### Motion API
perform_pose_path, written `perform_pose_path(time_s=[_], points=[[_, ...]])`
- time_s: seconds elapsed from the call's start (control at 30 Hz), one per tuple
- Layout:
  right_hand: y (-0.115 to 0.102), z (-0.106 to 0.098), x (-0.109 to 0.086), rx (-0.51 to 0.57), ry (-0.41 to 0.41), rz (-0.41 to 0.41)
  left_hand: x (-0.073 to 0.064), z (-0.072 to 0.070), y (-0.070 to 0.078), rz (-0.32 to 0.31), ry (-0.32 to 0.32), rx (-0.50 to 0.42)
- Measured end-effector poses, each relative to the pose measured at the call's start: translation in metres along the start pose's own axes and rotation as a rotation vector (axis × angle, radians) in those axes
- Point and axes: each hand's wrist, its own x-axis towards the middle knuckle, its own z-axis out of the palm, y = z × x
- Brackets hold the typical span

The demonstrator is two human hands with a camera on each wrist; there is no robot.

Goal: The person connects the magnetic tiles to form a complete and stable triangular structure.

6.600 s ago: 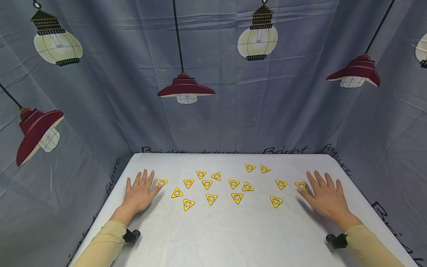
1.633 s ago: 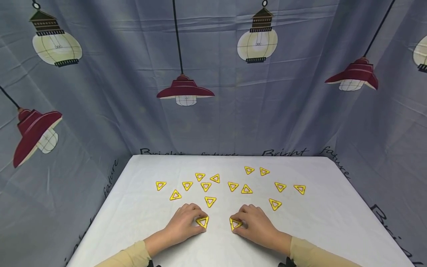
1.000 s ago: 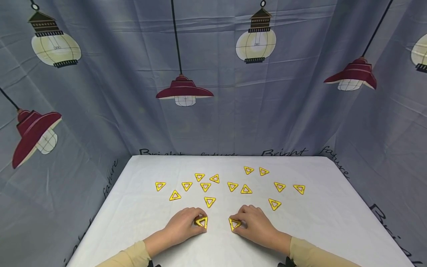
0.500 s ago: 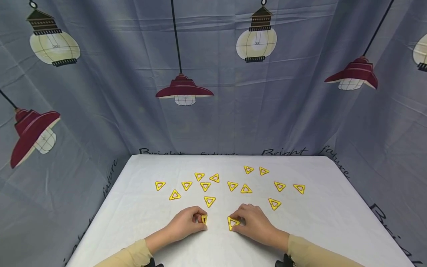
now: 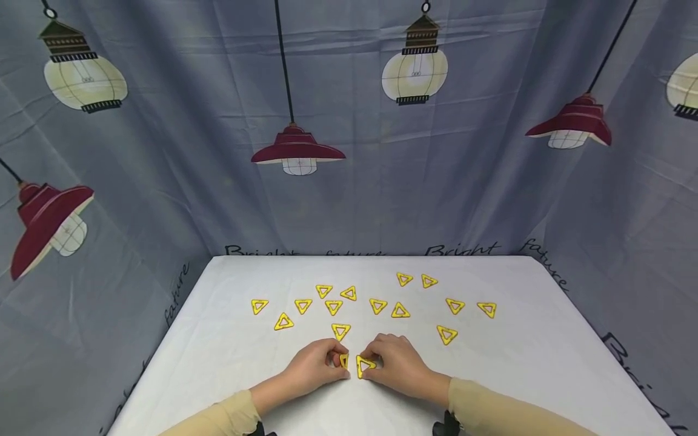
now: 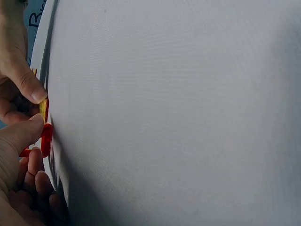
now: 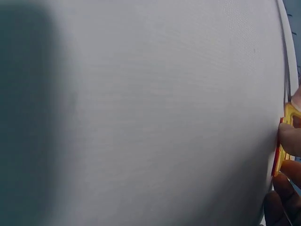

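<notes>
Near the middle of the white table, my left hand [image 5: 312, 367] pinches a triangular ring piece [image 5: 344, 361], yellow on the side seen from above and tilted nearly edge-on. Its red side [image 6: 46, 140] shows in the left wrist view. Facing it, my right hand [image 5: 402, 367] holds a second yellow triangular piece [image 5: 359, 367] between thumb and fingers; in the right wrist view that piece [image 7: 288, 111] has a red edge at its back. A narrow gap separates the two pieces in the head view. Fingers hide parts of both.
Several more yellow triangular rings lie flat behind the hands, including one [image 5: 340, 326] just beyond my left fingers and one [image 5: 446, 330] to the right. The white table [image 5: 518, 363] ends at a grey curtain [image 5: 354, 212] printed with lamps.
Both hands lay flat at the sides earlier, then each held a triangle from the front row. Since then the left piece has turned edge-on and the hands have moved closer together.
</notes>
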Motion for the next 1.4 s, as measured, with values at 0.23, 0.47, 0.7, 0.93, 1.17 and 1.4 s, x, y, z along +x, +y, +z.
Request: perform_pose_path(time_s=[0.23, 0.47, 0.7, 0.93, 1.17, 1.4], points=[[-0.010, 0.008, 0.003, 0.005, -0.024, 0.002, -0.005, 0.007, -0.001, 0.023, 0.016, 0.015], [-0.011, 0.007, 0.003, 0.003, -0.044, -0.007, -0.006, 0.005, -0.004, 0.056, -0.002, 0.053], [-0.010, 0.004, 0.004, 0.020, -0.054, -0.001, -0.003, 0.005, -0.003, 0.079, 0.009, 0.077], [-0.010, 0.003, 0.005, 0.008, -0.039, -0.005, -0.001, 0.005, -0.003, 0.064, 0.034, 0.139], [-0.010, 0.002, 0.005, -0.004, -0.031, 0.007, 0.002, 0.008, -0.006, 0.074, 0.048, 0.163], [-0.007, 0.004, 0.006, -0.010, -0.015, -0.002, 0.002, 0.009, -0.006, 0.094, 0.055, 0.177]])
